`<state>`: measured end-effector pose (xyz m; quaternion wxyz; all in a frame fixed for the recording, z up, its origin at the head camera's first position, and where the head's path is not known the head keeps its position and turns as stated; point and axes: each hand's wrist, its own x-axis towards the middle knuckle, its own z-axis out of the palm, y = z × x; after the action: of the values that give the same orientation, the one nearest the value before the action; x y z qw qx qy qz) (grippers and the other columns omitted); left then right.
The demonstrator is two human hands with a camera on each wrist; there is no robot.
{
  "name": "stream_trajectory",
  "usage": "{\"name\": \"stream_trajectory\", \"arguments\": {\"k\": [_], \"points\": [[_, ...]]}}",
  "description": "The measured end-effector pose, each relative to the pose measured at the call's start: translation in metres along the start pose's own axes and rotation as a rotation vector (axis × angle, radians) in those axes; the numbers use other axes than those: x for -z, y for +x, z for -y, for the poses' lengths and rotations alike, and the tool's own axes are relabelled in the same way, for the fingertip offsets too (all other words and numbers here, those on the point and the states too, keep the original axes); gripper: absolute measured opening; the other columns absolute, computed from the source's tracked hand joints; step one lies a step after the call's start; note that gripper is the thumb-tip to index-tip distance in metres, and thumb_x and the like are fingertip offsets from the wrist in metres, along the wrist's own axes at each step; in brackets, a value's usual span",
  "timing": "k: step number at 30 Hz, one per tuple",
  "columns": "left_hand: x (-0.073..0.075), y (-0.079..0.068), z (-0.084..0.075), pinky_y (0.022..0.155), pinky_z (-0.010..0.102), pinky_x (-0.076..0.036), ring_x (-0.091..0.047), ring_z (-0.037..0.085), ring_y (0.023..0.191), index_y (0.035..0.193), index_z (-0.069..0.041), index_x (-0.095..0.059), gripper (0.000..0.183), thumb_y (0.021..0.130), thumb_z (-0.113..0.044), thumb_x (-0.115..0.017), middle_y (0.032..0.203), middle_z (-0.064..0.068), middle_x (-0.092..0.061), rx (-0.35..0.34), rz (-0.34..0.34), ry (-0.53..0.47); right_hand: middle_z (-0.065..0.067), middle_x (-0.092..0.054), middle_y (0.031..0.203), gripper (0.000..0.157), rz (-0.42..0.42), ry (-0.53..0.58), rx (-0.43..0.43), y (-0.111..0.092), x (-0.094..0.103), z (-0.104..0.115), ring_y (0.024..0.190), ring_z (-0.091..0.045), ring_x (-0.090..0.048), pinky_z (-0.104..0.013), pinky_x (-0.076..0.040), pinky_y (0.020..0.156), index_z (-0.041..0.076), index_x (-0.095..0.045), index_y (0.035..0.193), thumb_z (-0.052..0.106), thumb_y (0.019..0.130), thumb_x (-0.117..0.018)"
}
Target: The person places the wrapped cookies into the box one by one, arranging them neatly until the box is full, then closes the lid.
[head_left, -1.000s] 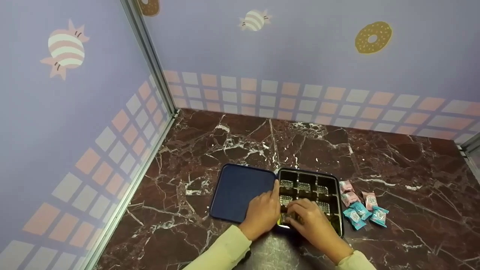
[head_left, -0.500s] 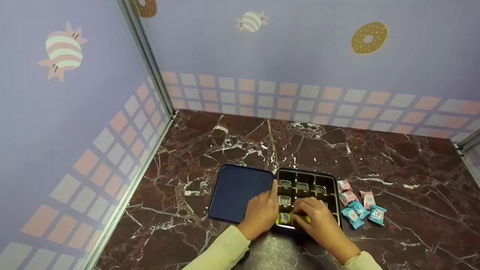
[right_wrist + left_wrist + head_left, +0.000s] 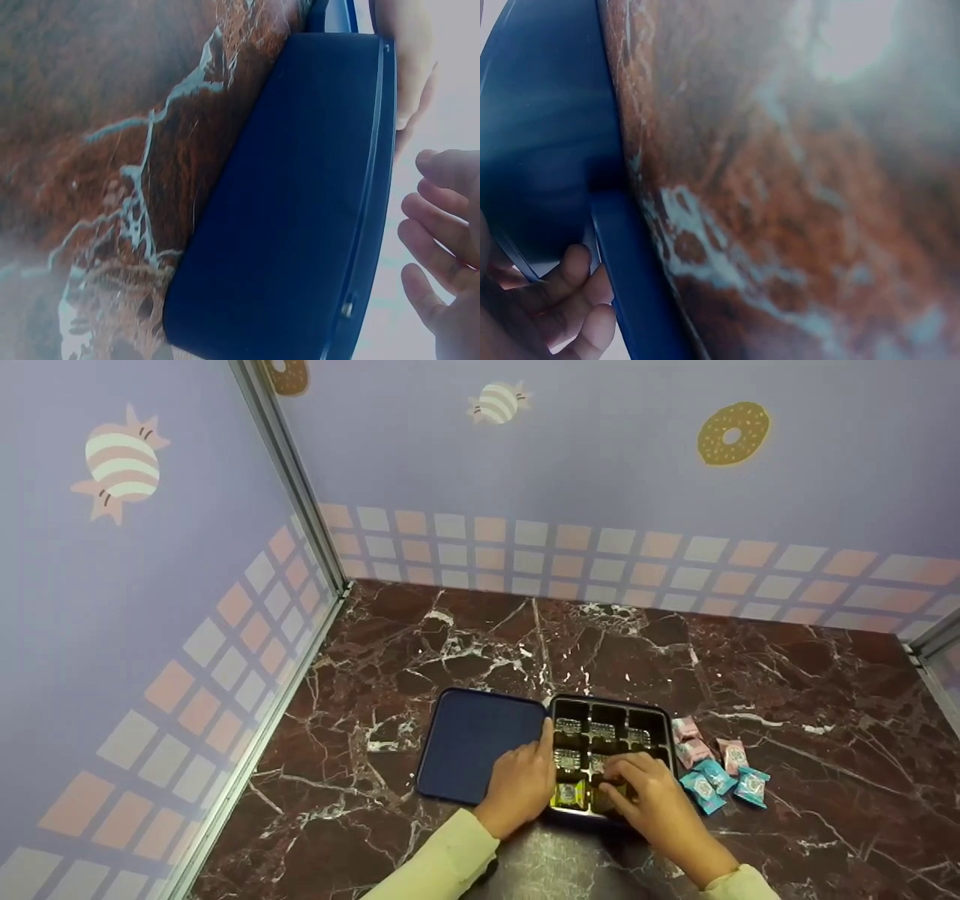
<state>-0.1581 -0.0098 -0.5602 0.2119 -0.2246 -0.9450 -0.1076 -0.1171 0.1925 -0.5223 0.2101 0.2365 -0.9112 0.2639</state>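
Observation:
A dark blue box holds a black insert [image 3: 590, 741] divided into several compartments, with its blue lid [image 3: 480, 742] laid flat to the left. A yellow-wrapped sweet [image 3: 570, 793] with a pale middle sits in the near-left compartment. My left hand [image 3: 523, 781] rests along the box's left edge, index finger straight on the rim; its other fingertips show against the blue side in the left wrist view. Over the near-middle compartment, my right hand [image 3: 646, 795] has its fingers bent loosely downward. In the right wrist view these fingers [image 3: 427, 217] are spread beside the box wall [image 3: 285, 195], nothing visible between them.
Right of the box, on the dark red marbled surface [image 3: 480, 626], lie pink-wrapped sweets [image 3: 732, 756] and blue-wrapped sweets [image 3: 751, 787]. Purple panels [image 3: 600, 472] with printed sweets and doughnuts stand behind and to the left.
My right hand has shifted right, from the near-left compartment to the near-middle one, uncovering the yellow-wrapped sweet. My left hand has stayed at the box edge.

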Motion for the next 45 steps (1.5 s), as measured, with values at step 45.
{"name": "stream_trajectory", "arguments": {"k": [45], "points": [[0.005,0.002,0.007,0.043,0.026,-0.029,-0.038,0.01,0.044,0.145,-0.009,-0.045,0.047,0.099,-0.02,-0.047,0.055,-0.003,-0.051,0.114,0.107,-0.283,-0.014,-0.066,0.099,0.023,-0.189,-0.137,-0.259,-0.033,0.039,-0.038,0.097,-0.034,-0.061,-0.038,-0.04,0.089,0.001,-0.067,0.101,-0.005,0.079,-0.072]]}}
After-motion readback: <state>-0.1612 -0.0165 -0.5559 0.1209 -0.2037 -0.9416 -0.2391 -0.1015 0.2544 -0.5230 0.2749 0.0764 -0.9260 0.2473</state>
